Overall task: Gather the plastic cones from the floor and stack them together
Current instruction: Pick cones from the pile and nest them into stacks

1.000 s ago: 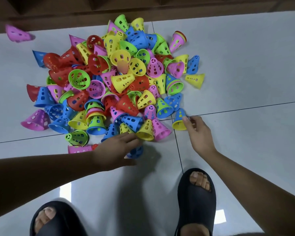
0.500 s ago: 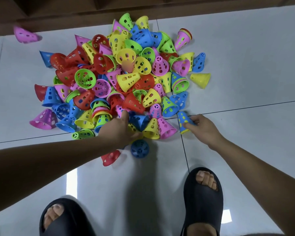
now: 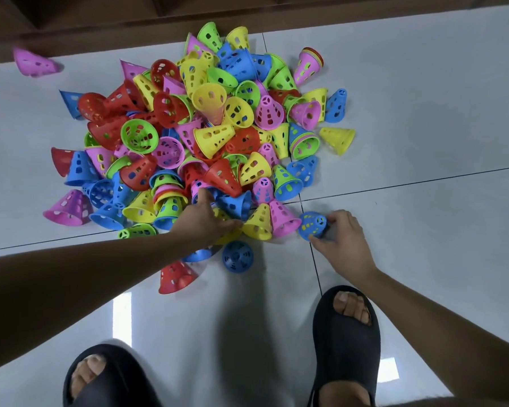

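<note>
A big heap of perforated plastic cones (image 3: 215,136) in red, yellow, green, blue and pink lies on the white tiled floor (image 3: 423,113). My left hand (image 3: 207,223) reaches into the near edge of the heap. Its thumb and fingers curl round a blue cone (image 3: 235,204) lying on its side. To the right, my right hand (image 3: 343,240) pinches a small blue cone with a yellow one nested inside (image 3: 311,226), just beside a pink cone (image 3: 282,221) and a yellow cone (image 3: 259,223).
Loose near my left forearm lie a blue cone (image 3: 237,257) and a red cone (image 3: 175,277). A stray pink cone (image 3: 34,64) sits far left by the brown wall base (image 3: 100,22). My feet in black slippers (image 3: 346,342) stand below the heap.
My left hand has pushed further into the heap and closed on the blue cone. My right hand has lifted and turned the blue-and-yellow cone away from the heap's edge.
</note>
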Demonstrator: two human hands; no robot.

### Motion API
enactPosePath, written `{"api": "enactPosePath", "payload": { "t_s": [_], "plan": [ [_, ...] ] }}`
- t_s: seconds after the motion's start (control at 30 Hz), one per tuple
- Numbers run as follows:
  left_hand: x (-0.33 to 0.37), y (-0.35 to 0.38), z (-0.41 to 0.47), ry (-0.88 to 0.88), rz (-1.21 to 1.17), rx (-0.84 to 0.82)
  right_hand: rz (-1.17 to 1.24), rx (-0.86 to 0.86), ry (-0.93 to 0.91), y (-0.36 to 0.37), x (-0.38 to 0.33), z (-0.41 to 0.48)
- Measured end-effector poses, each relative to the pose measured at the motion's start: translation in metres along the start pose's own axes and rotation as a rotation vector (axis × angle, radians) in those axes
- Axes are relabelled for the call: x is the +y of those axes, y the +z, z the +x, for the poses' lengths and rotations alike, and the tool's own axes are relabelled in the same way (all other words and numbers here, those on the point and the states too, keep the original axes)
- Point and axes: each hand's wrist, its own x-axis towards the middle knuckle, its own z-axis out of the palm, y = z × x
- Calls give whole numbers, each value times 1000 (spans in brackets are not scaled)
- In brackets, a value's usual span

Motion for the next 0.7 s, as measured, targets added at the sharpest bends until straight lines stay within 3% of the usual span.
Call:
{"api": "enactPosePath", "payload": {
  "t_s": [0.17, 0.3, 0.43, 0.7],
  "plan": [
    [-1, -6, 5, -64, -82, -59, 1, 16, -115, -9, -35, 12],
    [-5, -2, 5, -8, 52, -56, -296, 9, -314, -1, -68, 31],
    [-5, -5, 3, 27, 114, -40, -526, -190, -263, 12, -94, 50],
    [-15, -24, -22, 199, -64, -25, -516, -385, -122, 12, -107, 67]
  ]
}}
